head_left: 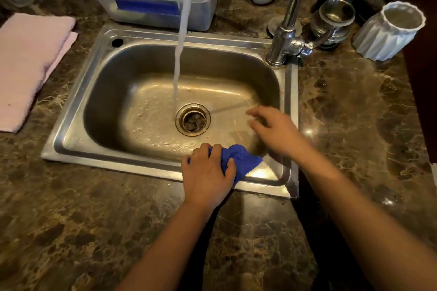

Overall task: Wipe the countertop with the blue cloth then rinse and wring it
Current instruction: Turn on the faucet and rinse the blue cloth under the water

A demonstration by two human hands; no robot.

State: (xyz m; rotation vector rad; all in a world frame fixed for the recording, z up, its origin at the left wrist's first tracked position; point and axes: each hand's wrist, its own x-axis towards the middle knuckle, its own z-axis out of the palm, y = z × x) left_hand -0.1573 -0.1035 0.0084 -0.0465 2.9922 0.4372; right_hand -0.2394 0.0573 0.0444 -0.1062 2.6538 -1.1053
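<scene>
- Left hand (208, 172) gripped the bunched blue cloth (243, 160) at the sink's (78, 125) near rim; right hand (274, 129) hovered blurred over the basin's right side, fingers spread, holding nothing.
- Rinsing looked to be in hand: next, carry the cloth under the running water (179, 54), then wring.
- Around it on the surface (71, 220): pink towel (28, 61) at left, faucet (288, 30) and white ribbed cup (387, 30) at back right. Nothing blocked the way.

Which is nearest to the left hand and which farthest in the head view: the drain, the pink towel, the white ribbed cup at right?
From the left hand, which grips the blue cloth at the sink's near rim:
1. Drain, just beyond the hand, in the basin's middle.
2. Pink towel, on the counter far left.
3. White ribbed cup, back right beside the faucet.
</scene>
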